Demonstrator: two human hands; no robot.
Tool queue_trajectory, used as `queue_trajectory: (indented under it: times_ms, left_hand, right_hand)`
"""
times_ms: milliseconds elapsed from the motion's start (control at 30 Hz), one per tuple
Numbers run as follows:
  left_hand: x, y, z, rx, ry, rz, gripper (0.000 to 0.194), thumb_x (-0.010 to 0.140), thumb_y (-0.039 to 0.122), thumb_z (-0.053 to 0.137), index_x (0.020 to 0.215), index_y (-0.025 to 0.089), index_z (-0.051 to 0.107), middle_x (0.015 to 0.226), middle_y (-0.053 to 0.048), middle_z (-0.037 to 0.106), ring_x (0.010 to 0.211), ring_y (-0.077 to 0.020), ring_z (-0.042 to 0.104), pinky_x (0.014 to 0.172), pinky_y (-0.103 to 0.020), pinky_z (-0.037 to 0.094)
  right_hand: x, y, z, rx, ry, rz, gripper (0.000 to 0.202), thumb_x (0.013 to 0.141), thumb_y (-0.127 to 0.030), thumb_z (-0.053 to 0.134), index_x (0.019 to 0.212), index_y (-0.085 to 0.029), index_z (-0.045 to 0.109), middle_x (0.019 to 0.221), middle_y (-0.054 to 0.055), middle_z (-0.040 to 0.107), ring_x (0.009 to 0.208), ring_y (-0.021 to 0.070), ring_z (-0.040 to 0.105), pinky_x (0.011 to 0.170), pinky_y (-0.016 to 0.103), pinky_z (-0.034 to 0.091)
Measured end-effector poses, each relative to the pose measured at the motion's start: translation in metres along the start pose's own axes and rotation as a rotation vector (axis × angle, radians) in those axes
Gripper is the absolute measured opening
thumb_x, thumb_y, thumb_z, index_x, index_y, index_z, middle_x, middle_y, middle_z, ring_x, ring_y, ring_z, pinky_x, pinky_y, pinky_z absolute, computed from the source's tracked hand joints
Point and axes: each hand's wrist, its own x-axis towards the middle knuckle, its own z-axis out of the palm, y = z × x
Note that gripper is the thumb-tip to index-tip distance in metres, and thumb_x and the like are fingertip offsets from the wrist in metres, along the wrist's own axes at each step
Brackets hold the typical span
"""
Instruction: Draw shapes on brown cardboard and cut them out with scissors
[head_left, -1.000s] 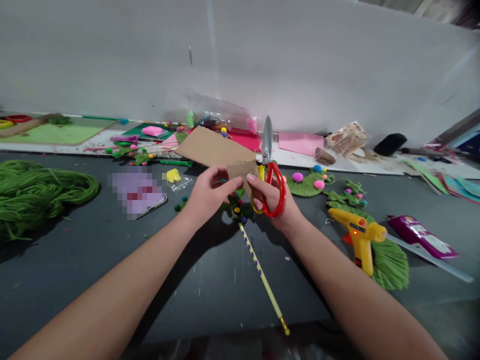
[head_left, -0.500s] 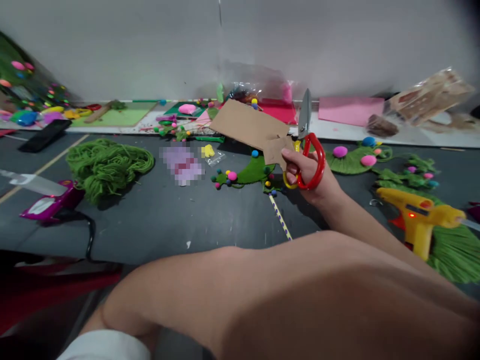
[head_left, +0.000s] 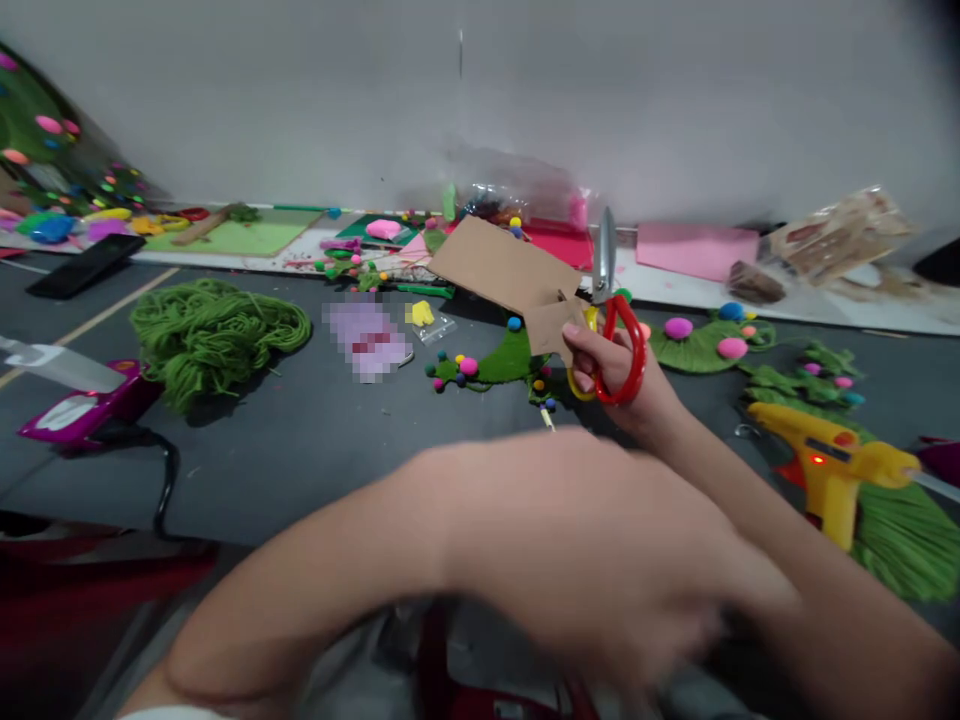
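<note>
My right hand (head_left: 615, 362) is closed round the scissors (head_left: 632, 362), which have red and yellow handles and blades pointing up. Its thumb also pins a small piece of brown cardboard (head_left: 547, 326). Behind that lies a larger cardboard sheet (head_left: 501, 262). Just left of and below the small piece rests a green felt shape (head_left: 510, 360) trimmed with coloured pom-poms. Across the foreground, in front of my right forearm, is my left hand (head_left: 600, 550), bent at the wrist. Its fingers are smeared by motion, and nothing can be made out in them.
At right lies a yellow glue gun (head_left: 836, 460) with a red light lit, over green fringe (head_left: 911, 540). A purple glue gun (head_left: 82, 405) with a black cord and green yarn (head_left: 217, 335) are at left. Papers, pom-poms and a pink sheet (head_left: 697, 250) line the wall.
My left hand and forearm have dropped lower and away from the camera, uncovering the floor area below the table. My right hand keeps hold of the scissors and cardboard piece. The view has shifted slightly.
</note>
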Motion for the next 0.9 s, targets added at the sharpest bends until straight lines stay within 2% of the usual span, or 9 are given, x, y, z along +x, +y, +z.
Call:
queue_trajectory:
  times_ms: [100,233,367,433,533,633,800,900]
  left_hand:
    - [0.029,0.010,-0.003,0.027,-0.062,0.037,0.038,0.080,0.057,0.073,0.097,0.025,0.061,0.072,-0.002,0.063,0.068,-0.0215,0.064,0.057,-0.033,0.049]
    - [0.064,0.019,0.003,0.011,-0.110,0.088,0.037,0.081,0.055,0.074,0.091,0.023,0.058,0.070,0.001,0.061,0.064,-0.0180,0.062,0.056,-0.030,0.046]
    - [0.086,0.016,0.010,-0.008,-0.144,0.124,0.039,0.079,0.050,0.079,0.085,0.022,0.054,0.068,0.003,0.059,0.058,-0.0143,0.059,0.053,-0.026,0.043]
    - [0.091,0.011,0.013,-0.049,-0.131,0.135,0.038,0.081,0.048,0.078,0.090,0.021,0.054,0.071,0.003,0.061,0.061,-0.0145,0.061,0.054,-0.026,0.047]
    - [0.094,0.008,0.016,-0.145,-0.093,0.144,0.035,0.082,0.041,0.077,0.104,0.020,0.059,0.082,-0.001,0.068,0.073,-0.0157,0.066,0.061,-0.026,0.054]
    - [0.096,0.009,0.015,-0.242,-0.033,0.137,0.032,0.080,0.032,0.078,0.105,0.017,0.065,0.086,-0.004,0.070,0.077,-0.0153,0.067,0.066,-0.025,0.057]
    - [0.108,0.011,0.000,-0.423,0.178,0.114,0.028,0.086,0.023,0.069,0.112,0.020,0.063,0.089,-0.002,0.069,0.071,-0.0145,0.070,0.066,-0.028,0.061]
    - [0.117,0.009,-0.012,-0.508,0.272,0.102,0.031,0.085,0.018,0.067,0.116,0.020,0.060,0.089,-0.003,0.068,0.067,-0.0160,0.072,0.060,-0.028,0.061]
  right_hand:
    - [-0.001,-0.002,0.001,0.040,-0.025,-0.016,0.039,0.081,-0.035,0.081,0.060,-0.020,0.051,0.045,-0.007,0.044,0.036,0.0071,0.041,0.038,0.024,0.028]
    - [0.001,0.000,0.002,0.046,-0.020,-0.060,0.040,0.083,-0.039,0.079,0.060,-0.019,0.052,0.046,-0.007,0.046,0.037,0.0081,0.045,0.039,0.024,0.033]
    - [0.005,0.004,0.001,0.060,-0.012,-0.068,0.038,0.083,-0.040,0.078,0.061,-0.017,0.057,0.052,-0.004,0.054,0.040,0.0080,0.050,0.041,0.022,0.037]
    - [0.007,0.005,-0.001,0.051,-0.021,-0.069,0.037,0.085,-0.041,0.077,0.063,-0.017,0.059,0.056,-0.003,0.059,0.042,0.0081,0.052,0.043,0.022,0.040]
    - [0.008,0.006,-0.002,0.027,-0.082,-0.080,0.028,0.086,-0.039,0.075,0.073,-0.016,0.065,0.065,-0.001,0.066,0.044,0.0088,0.056,0.045,0.022,0.043]
    - [0.006,0.006,0.000,-0.062,-0.140,-0.058,0.031,0.089,-0.042,0.073,0.075,-0.015,0.066,0.065,0.000,0.066,0.042,0.0080,0.053,0.043,0.022,0.041]
    - [-0.002,0.000,0.005,-0.223,-0.103,0.003,0.041,0.088,-0.051,0.072,0.070,-0.019,0.056,0.050,-0.006,0.050,0.036,0.0071,0.041,0.037,0.023,0.029]
    - [-0.004,-0.004,0.003,-0.340,-0.106,0.036,0.045,0.085,-0.054,0.075,0.069,-0.020,0.050,0.051,-0.007,0.044,0.040,0.0060,0.037,0.039,0.023,0.025]
